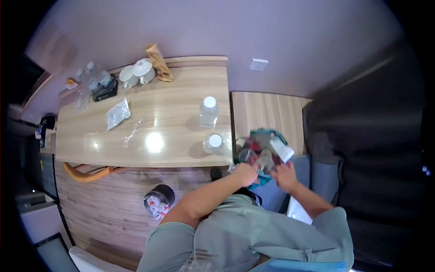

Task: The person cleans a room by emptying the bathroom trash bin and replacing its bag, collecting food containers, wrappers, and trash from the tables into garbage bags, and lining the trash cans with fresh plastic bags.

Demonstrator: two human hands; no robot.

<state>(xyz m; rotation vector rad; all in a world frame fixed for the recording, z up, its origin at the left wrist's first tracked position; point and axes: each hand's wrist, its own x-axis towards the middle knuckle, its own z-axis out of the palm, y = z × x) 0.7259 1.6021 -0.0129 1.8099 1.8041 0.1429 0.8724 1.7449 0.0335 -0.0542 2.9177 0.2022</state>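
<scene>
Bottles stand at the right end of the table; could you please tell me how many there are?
2: a back bottle and a front bottle, the latter nearer the front edge of the table and the left hand. None seems hidden there.

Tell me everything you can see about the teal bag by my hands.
The teal bag, blurred, opens upward, its material unclear. Red and clear items are jumbled inside; a white tag overlaps its right side. In view it overlaps the near end of the wood-look surface. The left hand and right hand are at its near side, seemingly touching it.
</scene>
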